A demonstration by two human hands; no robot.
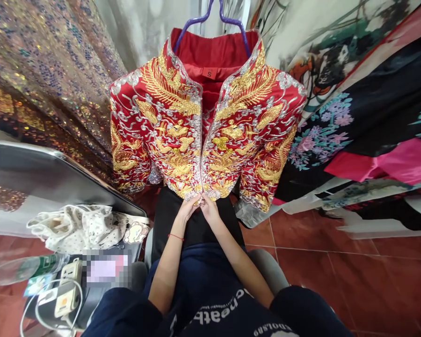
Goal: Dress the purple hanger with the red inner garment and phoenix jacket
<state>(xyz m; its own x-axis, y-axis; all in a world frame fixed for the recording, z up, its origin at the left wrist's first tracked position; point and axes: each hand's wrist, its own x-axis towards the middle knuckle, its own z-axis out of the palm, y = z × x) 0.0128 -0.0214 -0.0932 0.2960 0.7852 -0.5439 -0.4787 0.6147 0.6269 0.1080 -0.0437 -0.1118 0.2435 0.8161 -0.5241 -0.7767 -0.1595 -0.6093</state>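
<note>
Left hand (186, 209) and right hand (209, 208), side by side, pinch the red embroidered jacket (191, 133) at the bottom of its front opening. Jacket hangs facing wearer on purple hanger (196, 20); sequined fabric (73, 79) left, black floral cloth (324, 126) right.

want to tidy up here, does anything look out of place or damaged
I see no clear damage or spill. The red jacket hangs fairly level on its purple hanger. The untidy spot is lower left: a white cable loops loosely by the power sockets, near a crumpled spotted cloth.
</note>
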